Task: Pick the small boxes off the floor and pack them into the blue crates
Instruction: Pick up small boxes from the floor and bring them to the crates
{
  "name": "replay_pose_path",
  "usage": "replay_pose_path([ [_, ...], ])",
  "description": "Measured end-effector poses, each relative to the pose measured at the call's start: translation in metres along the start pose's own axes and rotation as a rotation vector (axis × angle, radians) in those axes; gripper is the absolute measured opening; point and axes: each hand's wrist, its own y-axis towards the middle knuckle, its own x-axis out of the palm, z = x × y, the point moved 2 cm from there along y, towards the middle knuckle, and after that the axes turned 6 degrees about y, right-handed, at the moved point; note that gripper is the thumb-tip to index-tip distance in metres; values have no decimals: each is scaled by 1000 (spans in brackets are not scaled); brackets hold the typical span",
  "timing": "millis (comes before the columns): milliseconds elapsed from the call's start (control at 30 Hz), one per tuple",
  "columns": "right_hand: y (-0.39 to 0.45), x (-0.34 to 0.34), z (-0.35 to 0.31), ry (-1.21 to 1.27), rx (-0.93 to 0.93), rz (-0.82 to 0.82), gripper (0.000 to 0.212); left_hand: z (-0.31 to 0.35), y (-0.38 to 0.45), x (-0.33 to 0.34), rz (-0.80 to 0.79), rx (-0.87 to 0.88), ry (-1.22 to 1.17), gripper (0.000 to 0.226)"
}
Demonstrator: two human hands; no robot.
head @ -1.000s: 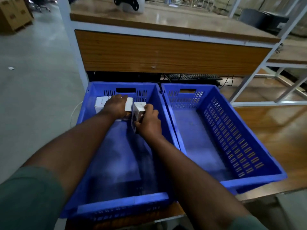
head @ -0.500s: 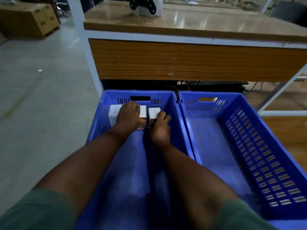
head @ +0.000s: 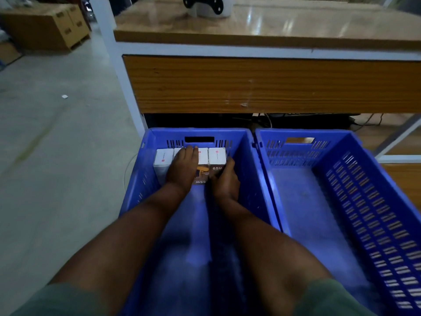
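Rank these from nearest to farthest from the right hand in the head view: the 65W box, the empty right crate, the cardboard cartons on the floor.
1. 65W box: under the right hand, left crate.
2. Right crate: alongside, to the right.
3. Cardboard cartons: far back left.

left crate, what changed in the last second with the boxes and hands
The right hand carried the small white box marked 65W from out in front of the row to its right end, upright against the far wall of the left blue plastic crate, and grips it there. The left hand stayed pressed on the row of small white boxes. The right blue plastic crate holds no boxes, as before.
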Motion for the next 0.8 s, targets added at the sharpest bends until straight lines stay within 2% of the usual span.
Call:
replay_pose_path([
  [100, -1, 2, -1, 61, 22, -47, 73, -1, -4, 5, 30, -22, -9, 76],
  [200, 1, 5, 1, 108, 39, -65, 91, -7, -15, 7, -36, -124, 3, 104],
  [267, 7, 4, 2, 132, 60, -62, 93, -16, -20, 9, -70, -233, -46, 114],
  [533, 15, 12, 6, 185, 82, -52, 88, -22, -17, 9, -191, -265, -38, 111],
  [700, 19, 8, 2, 136, 105, -81, 88, -25, -18, -4, -152, -209, -109, 103],
  [800, 16, 10, -2, 122, 134, -59, 102, -24, -16, -14, -158, -217, -122, 96],
])
